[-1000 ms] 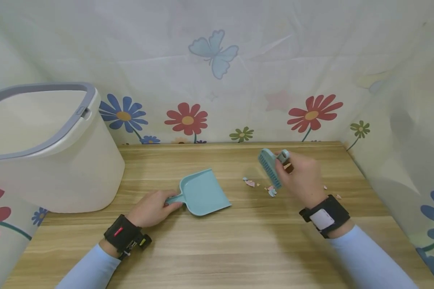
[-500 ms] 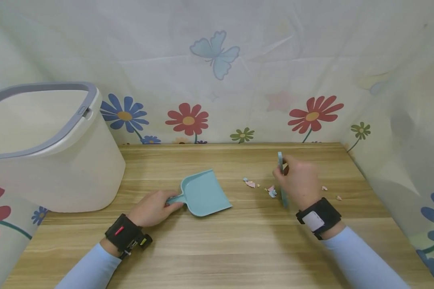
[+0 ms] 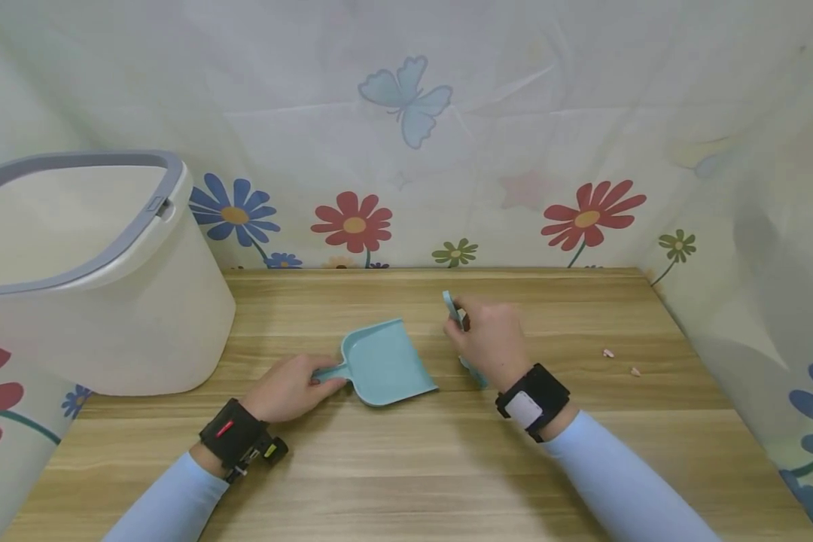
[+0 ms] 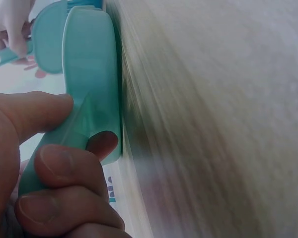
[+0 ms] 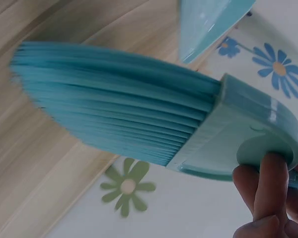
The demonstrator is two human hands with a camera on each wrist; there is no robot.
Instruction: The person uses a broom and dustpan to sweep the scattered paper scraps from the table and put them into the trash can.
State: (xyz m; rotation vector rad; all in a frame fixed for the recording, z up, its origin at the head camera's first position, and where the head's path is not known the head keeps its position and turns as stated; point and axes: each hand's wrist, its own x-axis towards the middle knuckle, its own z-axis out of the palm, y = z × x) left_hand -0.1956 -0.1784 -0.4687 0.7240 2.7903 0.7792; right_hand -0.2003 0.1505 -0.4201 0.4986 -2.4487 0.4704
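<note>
My left hand (image 3: pixel 291 391) grips the handle of a light blue dustpan (image 3: pixel 386 365), which lies on the wooden table with its wide lip facing right. In the left wrist view, thumb and curled fingers wrap round the dustpan's handle (image 4: pixel 64 131). Just right of the lip, my right hand (image 3: pixel 493 340) holds a matching hand brush (image 5: pixel 238 134) by its handle. Its bristles (image 5: pixel 114 99) point down to the tabletop and fan out in the right wrist view. Two small pink scraps (image 3: pixel 607 353) lie farther right; the other scraps are hidden by the brush and right hand.
A large white bin (image 3: pixel 142 316) with a grey rim stands at the left, its top uncovered. A flower-printed curtain (image 3: pixel 481 150) hangs behind the wooden table (image 3: pixel 379 482) and along the right side.
My right hand has turned the brush bristles-down and moved it left toward the dustpan. The nearer scraps, earlier visible in the middle, are now out of sight. The left hand and dustpan have stayed put.
</note>
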